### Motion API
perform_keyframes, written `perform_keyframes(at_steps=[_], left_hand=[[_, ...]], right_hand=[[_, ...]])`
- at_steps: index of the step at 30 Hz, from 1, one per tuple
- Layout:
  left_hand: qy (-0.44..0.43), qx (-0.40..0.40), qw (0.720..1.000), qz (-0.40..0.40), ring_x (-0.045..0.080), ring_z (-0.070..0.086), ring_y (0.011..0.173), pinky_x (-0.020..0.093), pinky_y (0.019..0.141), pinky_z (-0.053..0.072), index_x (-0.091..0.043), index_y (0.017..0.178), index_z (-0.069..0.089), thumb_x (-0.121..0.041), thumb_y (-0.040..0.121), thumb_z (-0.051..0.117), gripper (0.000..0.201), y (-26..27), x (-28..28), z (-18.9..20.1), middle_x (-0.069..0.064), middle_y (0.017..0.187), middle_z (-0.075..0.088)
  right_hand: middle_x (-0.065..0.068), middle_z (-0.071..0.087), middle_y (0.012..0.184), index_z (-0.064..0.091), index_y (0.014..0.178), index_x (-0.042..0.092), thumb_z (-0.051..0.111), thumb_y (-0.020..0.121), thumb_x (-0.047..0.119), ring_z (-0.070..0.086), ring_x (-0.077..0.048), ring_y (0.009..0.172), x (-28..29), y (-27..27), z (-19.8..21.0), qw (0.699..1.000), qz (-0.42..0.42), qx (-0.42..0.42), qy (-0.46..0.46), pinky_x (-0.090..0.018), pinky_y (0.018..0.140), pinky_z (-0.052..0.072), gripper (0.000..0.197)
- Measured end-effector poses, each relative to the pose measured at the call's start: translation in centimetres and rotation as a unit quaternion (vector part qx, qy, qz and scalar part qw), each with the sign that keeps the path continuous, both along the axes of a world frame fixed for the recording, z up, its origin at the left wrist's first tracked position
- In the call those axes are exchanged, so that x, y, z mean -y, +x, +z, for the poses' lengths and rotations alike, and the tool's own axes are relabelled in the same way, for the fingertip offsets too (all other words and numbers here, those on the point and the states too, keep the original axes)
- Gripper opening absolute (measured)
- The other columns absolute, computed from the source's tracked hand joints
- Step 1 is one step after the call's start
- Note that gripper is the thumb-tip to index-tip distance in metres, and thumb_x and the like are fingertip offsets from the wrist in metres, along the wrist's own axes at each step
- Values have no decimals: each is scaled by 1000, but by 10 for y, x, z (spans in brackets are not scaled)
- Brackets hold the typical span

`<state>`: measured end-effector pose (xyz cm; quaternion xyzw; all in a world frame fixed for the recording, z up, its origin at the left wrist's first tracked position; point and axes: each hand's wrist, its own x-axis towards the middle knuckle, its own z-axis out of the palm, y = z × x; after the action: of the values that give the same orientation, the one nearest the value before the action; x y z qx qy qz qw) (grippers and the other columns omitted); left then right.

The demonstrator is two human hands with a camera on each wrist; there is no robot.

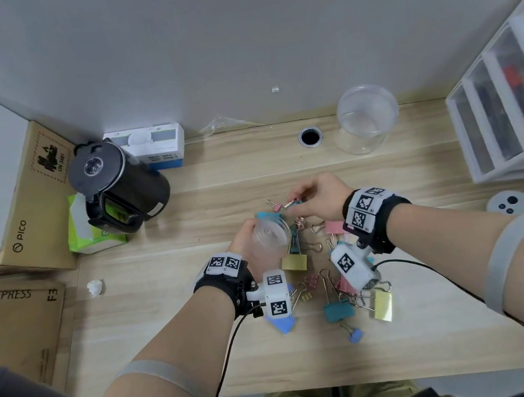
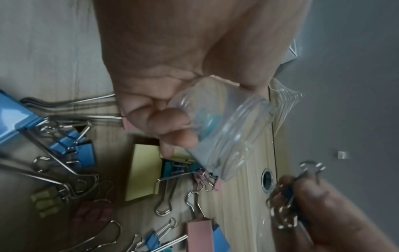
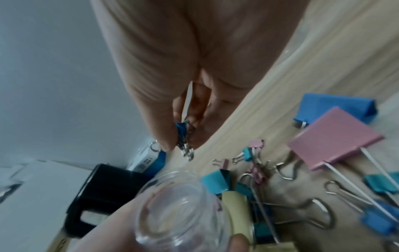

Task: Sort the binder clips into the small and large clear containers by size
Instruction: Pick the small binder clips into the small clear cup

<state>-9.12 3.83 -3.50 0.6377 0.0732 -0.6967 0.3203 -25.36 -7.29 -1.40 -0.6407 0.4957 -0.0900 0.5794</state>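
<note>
The left hand (image 1: 248, 234) is curling its fingers around the small clear jar (image 1: 271, 234), tipping its open mouth toward two o'clock. Just past it, the right hand (image 1: 317, 197) is pinching a small blue binder clip (image 3: 180, 131) by its body and wire loops, hanging above the jar. I think the clip is light, hard and springy, so holding its folded body is best. The other clips (image 1: 338, 309) are lying at five o'clock. The large clear container (image 1: 365, 118) is standing at one o'clock.

The head view is evenly lit and soft, with strong bending at its edges. Both wrist views are dimmer and blurred. The small clear container (image 2: 224, 134) shows faint glare; the right hand (image 2: 328, 214) is smeared.
</note>
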Motion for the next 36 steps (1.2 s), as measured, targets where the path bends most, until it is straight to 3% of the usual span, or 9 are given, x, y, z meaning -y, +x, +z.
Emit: perform_keyframes(at_steps=[6,12,15,17,20,23,26,31,36], left_hand=[[6,14,1000,-24,21,49,54,25,51,38,-12,92,65,-49,101,46,42,-9,8,8,12,79,64],[-13,2,999,-32,19,55,48,23,46,42,-14,93,65,-50,101,43,43,-3,3,4,9,71,64],[-22,-18,999,-46,19,51,49,25,51,38,-13,96,69,-51,97,47,45,5,-1,4,10,75,66],[-16,-32,998,-45,20,49,50,23,47,39,-9,97,70,-52,96,48,49,11,-3,5,15,78,65],[-14,-55,998,-28,20,50,53,23,45,44,-6,105,69,-55,96,48,54,23,-8,2,20,87,65],[-24,-66,997,-21,19,50,52,23,47,42,-11,116,66,-55,94,50,51,34,-13,-1,20,93,66],[-25,-84,996,-29,17,48,52,23,48,40,-13,116,67,-55,91,52,51,40,-17,0,17,94,66],[-35,-99,994,-32,15,48,52,22,46,42,-14,133,62,-57,88,51,63,50,-17,-8,18,97,64],[-38,-86,995,-27,16,47,50,21,45,41,-12,121,64,-54,88,53,55,53,-10,-8,17,93,66]], right_hand=[[6,70,81,75,83,23,86,69,20,66,-10,75,-23,19,11,993,93,-37,-64,-26,73,56,18],[-5,74,95,72,94,13,81,74,5,72,-14,87,-34,20,11,995,83,36,32,-26,82,59,23],[-4,73,92,72,92,15,76,80,8,70,-15,78,-26,17,15,997,53,49,15,-25,74,58,14],[-1,69,85,71,92,13,69,83,5,64,-12,71,-12,13,9,999,-5,23,-30,-23,69,56,12],[2,67,91,67,92,19,62,80,1,66,-15,85,13,-2,-7,990,-34,-95,-96,-32,84,57,22],[2,61,114,62,112,23,70,80,11,62,-20,104,25,-11,-20,964,74,-234,-101,-35,90,54,35],[-2,53,122,56,124,24,76,76,27,57,-23,104,24,-7,-29,920,196,-301,-155,-38,90,52,52],[-2,46,125,45,135,25,84,63,36,49,-25,112,12,8,-43,880,301,-310,-199,-41,90,51,82],[-4,46,123,51,133,23,80,70,31,41,-25,113,9,17,-54,880,308,-295,-209,-39,97,45,70]])
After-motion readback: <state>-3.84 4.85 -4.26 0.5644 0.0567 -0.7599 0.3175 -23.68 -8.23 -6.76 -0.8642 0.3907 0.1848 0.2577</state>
